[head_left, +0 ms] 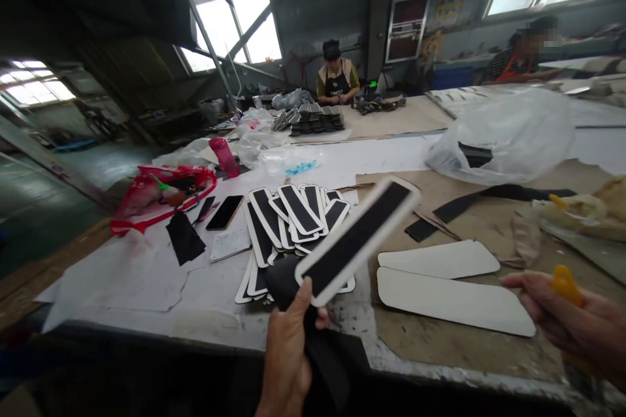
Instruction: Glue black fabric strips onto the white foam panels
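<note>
My left hand (288,352) is closed on the lower end of a long white panel with a black strip (359,238) down its middle. Black material (288,280) also hangs by that hand, partly behind the fingers. Beyond it lies a loose pile of similar black-and-white panels (298,208). At the right, my right hand (567,313) is wrapped round a yellow-handled tool (566,283); its working end is too dark to make out. Just left of this hand, two plain white panels (454,300) lie side by side on brown paper (420,339).
A phone (225,212), black pieces (184,238) and a red bag (161,199) lie to the left. Clear plastic bags (508,137) and a long black strip (489,193) are farther right. Two people (337,78) sit across the tables, one beside stacked dark pieces (317,118).
</note>
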A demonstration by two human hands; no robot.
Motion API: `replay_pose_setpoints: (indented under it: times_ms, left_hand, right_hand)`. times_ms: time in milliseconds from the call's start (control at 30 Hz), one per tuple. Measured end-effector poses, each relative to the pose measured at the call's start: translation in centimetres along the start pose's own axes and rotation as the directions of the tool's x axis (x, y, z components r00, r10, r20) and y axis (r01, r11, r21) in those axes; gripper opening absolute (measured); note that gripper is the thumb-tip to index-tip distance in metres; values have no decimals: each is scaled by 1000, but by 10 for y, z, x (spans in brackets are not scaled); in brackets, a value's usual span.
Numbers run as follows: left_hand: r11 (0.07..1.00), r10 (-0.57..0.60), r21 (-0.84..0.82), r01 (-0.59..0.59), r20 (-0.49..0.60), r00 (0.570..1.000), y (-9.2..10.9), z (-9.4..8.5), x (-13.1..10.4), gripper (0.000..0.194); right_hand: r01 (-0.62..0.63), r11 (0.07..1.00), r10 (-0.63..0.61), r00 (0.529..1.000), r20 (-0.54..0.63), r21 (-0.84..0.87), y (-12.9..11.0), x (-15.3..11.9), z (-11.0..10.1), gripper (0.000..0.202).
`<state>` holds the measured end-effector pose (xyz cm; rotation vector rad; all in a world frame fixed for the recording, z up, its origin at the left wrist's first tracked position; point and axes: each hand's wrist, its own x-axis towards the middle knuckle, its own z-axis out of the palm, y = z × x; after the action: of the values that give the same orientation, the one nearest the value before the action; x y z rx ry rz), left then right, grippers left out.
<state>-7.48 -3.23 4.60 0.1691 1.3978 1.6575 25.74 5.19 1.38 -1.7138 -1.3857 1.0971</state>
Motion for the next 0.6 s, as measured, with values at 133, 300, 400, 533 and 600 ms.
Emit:
replay_pose_setpoints:
  times_ms: [133,300,400,533,600]
  left_hand:
    - [994,-32,109,19,113,993,0,3,4,32]
    - [942,-177,317,112,184,967,-49,13,-7,36]
    - [885,-171,461,68,185,968,-66,27,-2,37]
    - [738,-115,674,-41,185,976,-76,43,22,45]
    - [651,-127,756,-70,199,972,-82,50,39,44]
  right_hand:
    - [-136,978,127,990,69,158,-19,-11,4,41]
    - [-65,967,54,997,49,244,-29,-23,-4,40]
    - [-19,970,26,999,-23,242,-28,-19,-23,41]
    - [138,990,-136,946,-294,-14,-21,-4,-64,50]
    - [121,974,-189,904,-384,-193,-21,5,-91,55]
